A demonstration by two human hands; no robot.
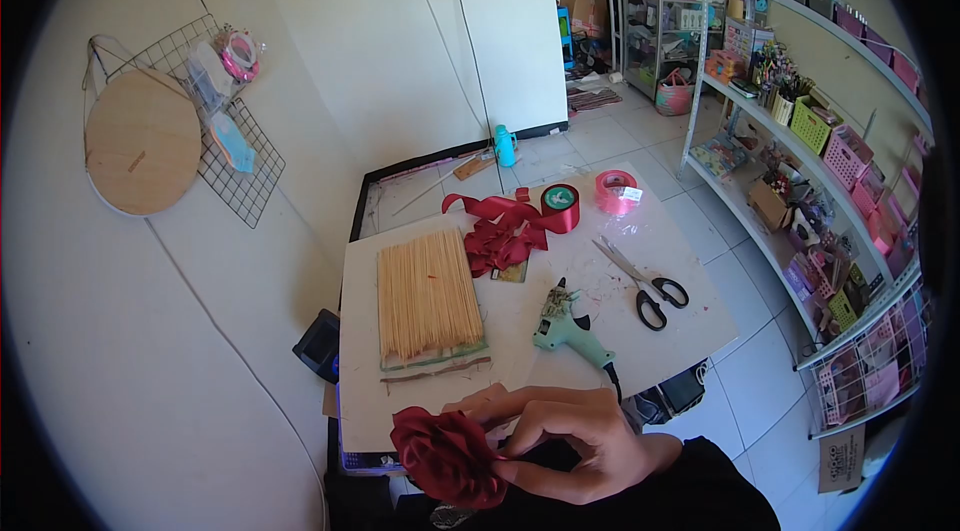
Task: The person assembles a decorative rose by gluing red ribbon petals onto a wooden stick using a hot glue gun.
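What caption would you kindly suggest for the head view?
Right hand holding a red fabric rose near sticks, scissors and a glue gun.

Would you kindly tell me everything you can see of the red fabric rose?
The rose is dark red, with layered, overlapping petals of what looks like satin ribbon, curled round a tighter centre. Its open face is turned largely toward the camera. The right hand pinches its edge, holding it at the near edge of the table. Its underside and any stem are hidden.
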